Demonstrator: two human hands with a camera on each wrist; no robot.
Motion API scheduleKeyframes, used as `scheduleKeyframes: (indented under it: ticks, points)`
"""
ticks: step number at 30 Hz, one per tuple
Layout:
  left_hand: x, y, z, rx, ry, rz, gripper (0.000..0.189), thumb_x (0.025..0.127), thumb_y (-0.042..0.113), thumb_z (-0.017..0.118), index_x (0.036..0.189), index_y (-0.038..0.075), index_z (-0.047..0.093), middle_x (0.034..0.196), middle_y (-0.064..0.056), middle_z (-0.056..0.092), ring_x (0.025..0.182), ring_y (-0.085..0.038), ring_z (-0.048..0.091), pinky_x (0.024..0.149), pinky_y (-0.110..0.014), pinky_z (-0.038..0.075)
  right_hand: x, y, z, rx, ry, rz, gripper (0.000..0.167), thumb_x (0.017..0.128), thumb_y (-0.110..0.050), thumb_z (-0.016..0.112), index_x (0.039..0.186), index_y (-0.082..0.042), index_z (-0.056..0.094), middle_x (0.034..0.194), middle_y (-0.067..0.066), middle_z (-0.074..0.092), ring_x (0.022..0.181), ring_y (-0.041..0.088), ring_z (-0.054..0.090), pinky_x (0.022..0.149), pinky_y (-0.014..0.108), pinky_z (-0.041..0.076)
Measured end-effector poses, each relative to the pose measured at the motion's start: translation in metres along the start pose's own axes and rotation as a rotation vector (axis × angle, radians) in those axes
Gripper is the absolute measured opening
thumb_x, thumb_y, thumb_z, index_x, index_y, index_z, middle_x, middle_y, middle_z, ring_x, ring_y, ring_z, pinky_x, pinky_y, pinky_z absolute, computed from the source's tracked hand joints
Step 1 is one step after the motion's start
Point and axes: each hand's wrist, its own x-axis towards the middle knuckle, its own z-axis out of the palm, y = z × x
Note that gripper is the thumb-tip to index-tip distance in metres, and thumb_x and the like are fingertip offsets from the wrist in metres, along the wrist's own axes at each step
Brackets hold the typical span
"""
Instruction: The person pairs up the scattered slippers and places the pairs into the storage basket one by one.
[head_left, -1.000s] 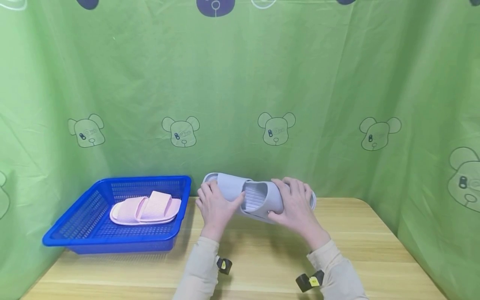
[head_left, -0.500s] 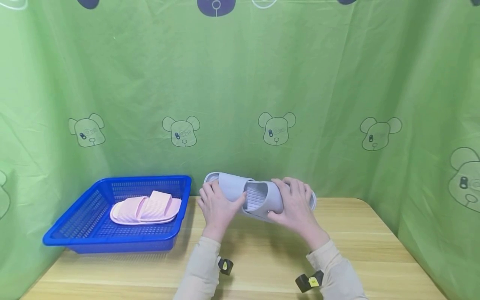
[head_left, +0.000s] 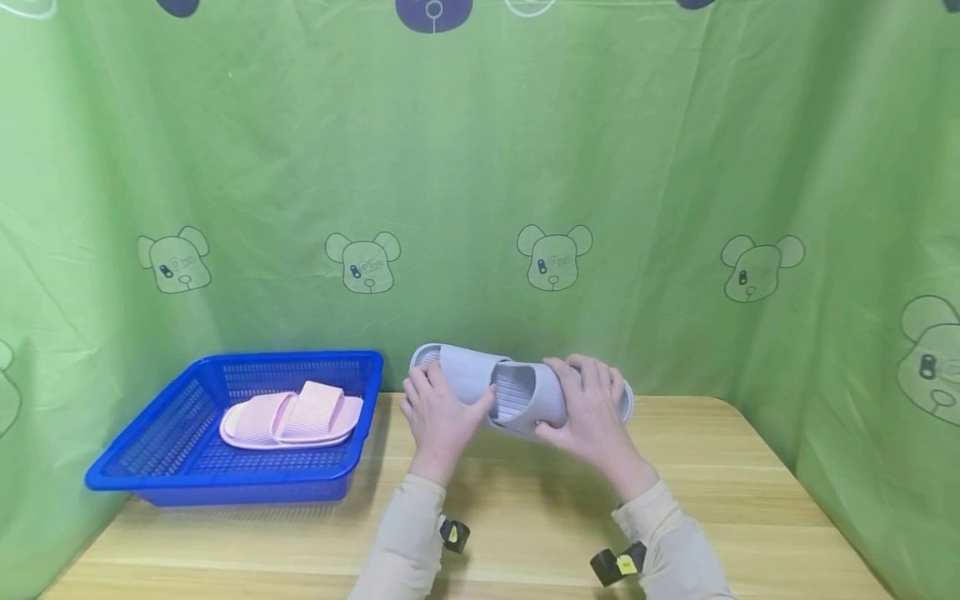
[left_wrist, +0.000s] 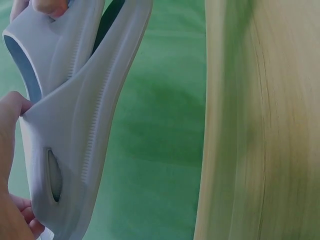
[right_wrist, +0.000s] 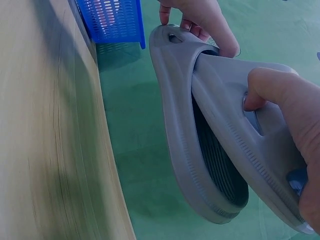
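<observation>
Two pale grey slippers are held up over the back of the table, overlapping lengthwise with one tucked partly into the other. My left hand (head_left: 444,423) grips the left slipper (head_left: 468,373) by its strap, thumb at the strap's edge near the foot opening. Around the strap of the right slipper (head_left: 547,400) curls my right hand (head_left: 596,421). In the right wrist view, my right thumb (right_wrist: 272,87) presses at a slot in the side of that strap. The left wrist view shows the slippers' side edges (left_wrist: 95,125), apart from the tabletop.
A blue plastic basket (head_left: 225,482) stands on the left of the wooden table (head_left: 517,517), with pink slippers (head_left: 292,417) lying inside, one tucked into the other. A green curtain (head_left: 450,150) with bear prints hangs behind and at both sides.
My left hand has shifted slightly to the right with its slipper, bringing it a little closer over the other one. My right hand has stayed nearly still.
</observation>
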Motion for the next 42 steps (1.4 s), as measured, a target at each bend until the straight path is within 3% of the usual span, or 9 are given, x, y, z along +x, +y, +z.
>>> scheduleKeyframes:
  ticks: [5, 18, 42]
  points:
    - [0.0, 0.0, 0.0, 0.001, 0.001, -0.01, 0.095, 0.065, 0.065, 0.076, 0.129, 0.001, 0.047, 0.118, -0.017, 0.049, 0.105, -0.031, 0.045, 0.086, -0.043, 0.037, 0.0, -0.001, 0.0, 0.002, -0.018, 0.001, 0.086, 0.054, -0.033, 0.081, 0.131, -0.009, 0.052, 0.12, 0.024, 0.049, 0.11, 0.04, 0.043, 0.099, 0.061, 0.023]
    - [0.009, -0.011, -0.009, 0.092, 0.003, -0.008, 0.095, 0.064, 0.072, 0.072, 0.125, 0.002, 0.05, 0.113, -0.015, 0.052, 0.101, -0.03, 0.048, 0.082, -0.043, 0.041, 0.0, -0.007, -0.001, 0.001, -0.166, 0.065, 0.095, 0.06, -0.04, 0.083, 0.142, -0.014, 0.043, 0.13, 0.022, 0.047, 0.121, 0.04, 0.041, 0.106, 0.062, 0.022]
    - [0.019, -0.017, -0.027, 0.078, -0.035, -0.018, 0.092, 0.065, 0.069, 0.072, 0.125, 0.003, 0.05, 0.118, -0.015, 0.049, 0.106, -0.033, 0.047, 0.085, -0.046, 0.039, 0.001, -0.012, 0.0, 0.03, -0.195, 0.011, 0.096, 0.068, -0.042, 0.084, 0.148, -0.016, 0.036, 0.133, 0.021, 0.046, 0.124, 0.037, 0.041, 0.105, 0.061, 0.025]
